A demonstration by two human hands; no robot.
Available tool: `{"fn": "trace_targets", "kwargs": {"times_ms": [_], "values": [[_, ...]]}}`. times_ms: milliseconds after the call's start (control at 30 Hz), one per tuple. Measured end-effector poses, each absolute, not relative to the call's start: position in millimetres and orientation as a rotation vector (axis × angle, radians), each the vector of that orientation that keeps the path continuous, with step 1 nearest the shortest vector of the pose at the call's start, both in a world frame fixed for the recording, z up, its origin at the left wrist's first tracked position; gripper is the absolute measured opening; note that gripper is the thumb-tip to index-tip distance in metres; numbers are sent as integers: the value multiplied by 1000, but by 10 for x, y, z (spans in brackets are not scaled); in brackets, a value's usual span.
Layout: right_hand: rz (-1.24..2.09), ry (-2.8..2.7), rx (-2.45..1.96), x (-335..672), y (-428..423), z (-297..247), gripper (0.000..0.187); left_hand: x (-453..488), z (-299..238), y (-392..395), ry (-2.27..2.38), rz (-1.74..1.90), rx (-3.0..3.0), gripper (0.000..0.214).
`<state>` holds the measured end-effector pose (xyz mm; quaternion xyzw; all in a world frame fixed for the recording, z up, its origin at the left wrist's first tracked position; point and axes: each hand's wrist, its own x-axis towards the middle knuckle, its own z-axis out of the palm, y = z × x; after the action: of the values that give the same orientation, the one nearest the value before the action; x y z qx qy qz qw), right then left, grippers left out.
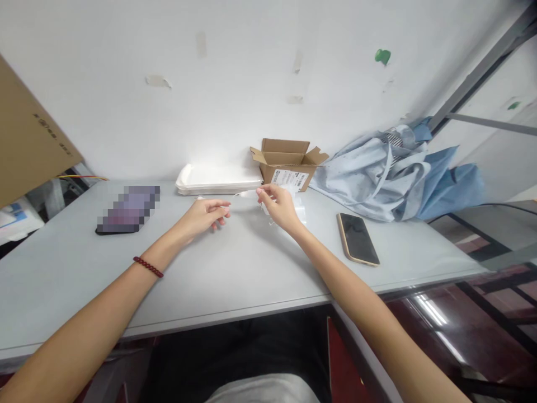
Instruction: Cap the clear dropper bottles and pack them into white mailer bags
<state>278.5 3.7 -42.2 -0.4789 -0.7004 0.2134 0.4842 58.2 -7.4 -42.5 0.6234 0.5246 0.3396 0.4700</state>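
Observation:
Both my hands are stretched out over the pale grey table [235,274], close together near its far middle. My left hand [206,214] is curled, its fingers closed on a small white object [226,209] that I cannot make out clearly. My right hand [279,206] pinches a thin clear plastic wrapper or bag [298,208], with a white strand running between the two hands. A red bead bracelet [147,266] sits on my left wrist. Just behind my right hand stands a small open cardboard box [287,164] with a white label.
A stack of white trays [213,180] lies against the wall left of the box. A dark phone [357,238] lies face up at the right, a dark blurred device [128,210] at the left. Light blue cloth [390,170] is heaped at the back right. A large cardboard sheet [25,134] leans at the left.

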Motion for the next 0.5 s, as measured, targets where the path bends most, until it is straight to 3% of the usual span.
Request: {"fn": "trace_targets", "kwargs": {"times_ms": [200, 500], "values": [[558, -1710, -1164, 2736, -19, -410, 32, 596, -431, -88, 1234, 781, 1567, 30], [668, -1612, -1179, 2746, -20, -379, 40, 622, -434, -94, 1209, 743, 1598, 26]]}}
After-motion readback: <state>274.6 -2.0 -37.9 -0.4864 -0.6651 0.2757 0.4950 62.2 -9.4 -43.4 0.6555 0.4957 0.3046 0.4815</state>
